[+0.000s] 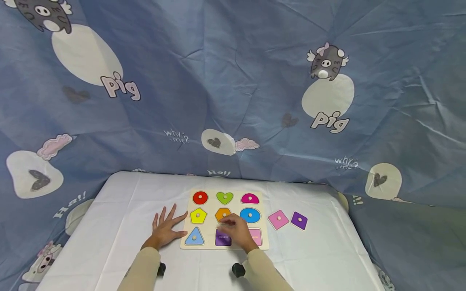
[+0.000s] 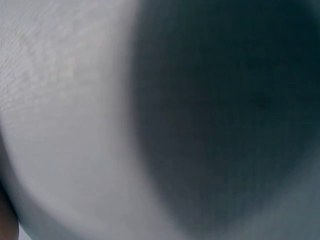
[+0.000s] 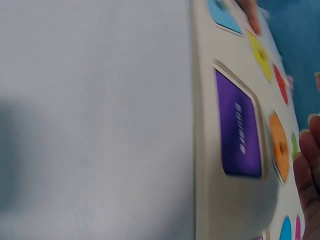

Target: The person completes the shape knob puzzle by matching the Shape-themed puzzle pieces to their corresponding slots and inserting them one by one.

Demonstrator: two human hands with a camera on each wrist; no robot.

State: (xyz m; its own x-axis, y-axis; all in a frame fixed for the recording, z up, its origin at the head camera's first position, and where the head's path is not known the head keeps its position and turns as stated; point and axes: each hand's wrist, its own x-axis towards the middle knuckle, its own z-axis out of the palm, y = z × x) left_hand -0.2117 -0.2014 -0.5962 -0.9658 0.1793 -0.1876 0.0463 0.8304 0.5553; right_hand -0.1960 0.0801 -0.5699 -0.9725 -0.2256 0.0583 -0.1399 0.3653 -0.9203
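A cream puzzle board (image 1: 208,238) lies on the table. Its knobbed pieces include a yellow pentagon (image 1: 195,218), an orange hexagon (image 1: 219,214), a blue oval (image 1: 255,216) and a light-blue triangle (image 1: 194,239). In the bottom row, the purple square recess (image 3: 235,130) and a pink recess (image 1: 258,234) hold no piece. My left hand (image 1: 166,229) rests with spread fingers at the board's left edge. Above the board, near the hexagon, my right hand (image 1: 238,231) has loosely bent fingers and no piece visible in them. The left wrist view is mostly dark blur.
Right of the board, a pink piece (image 1: 278,226) and a purple square piece (image 1: 299,226) lie on the white cloth. The covered table (image 1: 327,258) meets a blue patterned curtain (image 1: 233,97) behind and at the sides.
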